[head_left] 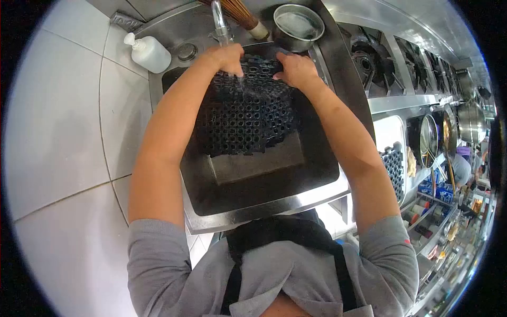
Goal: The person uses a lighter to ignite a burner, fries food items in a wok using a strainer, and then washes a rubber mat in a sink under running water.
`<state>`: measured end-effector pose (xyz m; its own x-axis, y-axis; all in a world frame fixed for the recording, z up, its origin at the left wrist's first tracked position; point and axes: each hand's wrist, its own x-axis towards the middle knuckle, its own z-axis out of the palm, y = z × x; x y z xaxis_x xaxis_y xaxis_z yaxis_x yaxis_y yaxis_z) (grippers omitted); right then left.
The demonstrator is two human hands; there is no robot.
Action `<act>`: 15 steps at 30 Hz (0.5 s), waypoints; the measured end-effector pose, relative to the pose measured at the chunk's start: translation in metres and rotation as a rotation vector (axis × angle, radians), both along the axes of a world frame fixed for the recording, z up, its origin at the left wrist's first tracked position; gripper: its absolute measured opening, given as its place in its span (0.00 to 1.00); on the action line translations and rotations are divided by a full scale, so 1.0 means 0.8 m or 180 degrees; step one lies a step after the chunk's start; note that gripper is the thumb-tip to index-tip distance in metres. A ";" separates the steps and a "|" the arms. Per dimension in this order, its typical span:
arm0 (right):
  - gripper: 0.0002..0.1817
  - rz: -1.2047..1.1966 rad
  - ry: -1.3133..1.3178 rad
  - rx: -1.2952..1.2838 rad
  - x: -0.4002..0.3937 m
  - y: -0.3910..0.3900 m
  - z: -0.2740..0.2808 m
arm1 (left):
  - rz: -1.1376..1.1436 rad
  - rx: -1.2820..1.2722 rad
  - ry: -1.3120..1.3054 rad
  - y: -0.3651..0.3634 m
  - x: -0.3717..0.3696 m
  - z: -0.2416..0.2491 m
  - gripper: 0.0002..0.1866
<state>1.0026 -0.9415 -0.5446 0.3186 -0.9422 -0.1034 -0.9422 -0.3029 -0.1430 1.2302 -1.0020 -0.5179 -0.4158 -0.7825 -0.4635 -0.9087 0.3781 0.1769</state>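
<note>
A black rubber mat full of round holes lies in the metal sink, wet and splashed with water. At its far left edge, my left hand is closed on the mat, just under the running faucet. My right hand grips the far right part of the mat, thumb and fingers curled at its edge. Water falls between the hands onto the mat. The near part of the sink floor shows below the mat's ragged edge.
A white pump bottle stands on the left rim. Behind the sink are a bristle brush and a round metal container. Stove burners are at right, with another holed mat below them. Farther right, a person is partly visible.
</note>
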 end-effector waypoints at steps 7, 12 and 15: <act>0.26 -0.0256 0.0005 0.0368 -0.005 0.014 0.015 | -0.0577 -0.0276 0.0193 -0.016 0.015 -0.042 0.37; 0.24 -0.0392 -0.0057 0.0393 -0.030 0.009 0.001 | -0.0247 -0.0216 0.0417 0.006 -0.011 -0.024 0.36; 0.24 -0.0459 -0.0071 0.0406 -0.047 0.010 -0.008 | -0.0385 -0.0476 0.0340 0.008 -0.017 -0.019 0.36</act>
